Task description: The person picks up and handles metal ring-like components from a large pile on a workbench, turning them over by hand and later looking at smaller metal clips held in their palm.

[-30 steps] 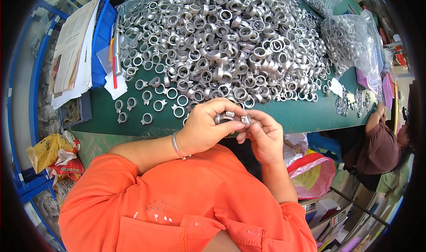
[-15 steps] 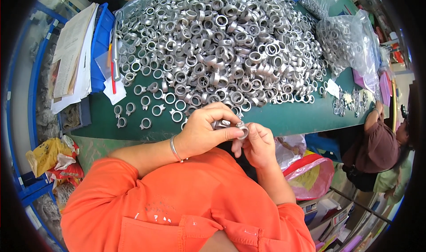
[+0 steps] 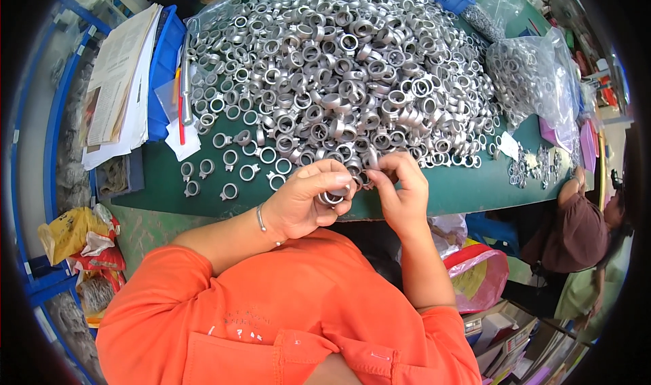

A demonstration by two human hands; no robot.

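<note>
A big heap of silvery metal rings [image 3: 325, 73], each with a small lug, covers much of the green table [image 3: 163, 181]. My left hand [image 3: 308, 198] is closed around at least one such ring [image 3: 331, 198], palm turned partly up, over the table's front edge. Just to its right, my right hand [image 3: 404, 189] pinches a single ring [image 3: 372, 158] between thumb and fingertips at the near edge of the heap. Fingers hide part of what the left hand holds.
Loose rings [image 3: 229, 191] lie left of my hands. A blue tray with papers [image 3: 125, 86] stands at the left, a plastic bag of rings [image 3: 525, 73] at the right. A co-worker [image 3: 576, 229] sits at the table's right end. A pink-rimmed bag [image 3: 481, 276] is below the table.
My right hand has moved from beside the left hand up to the heap's edge, and a ring is in its fingertips. The left hand has turned its palm up, still holding metal.
</note>
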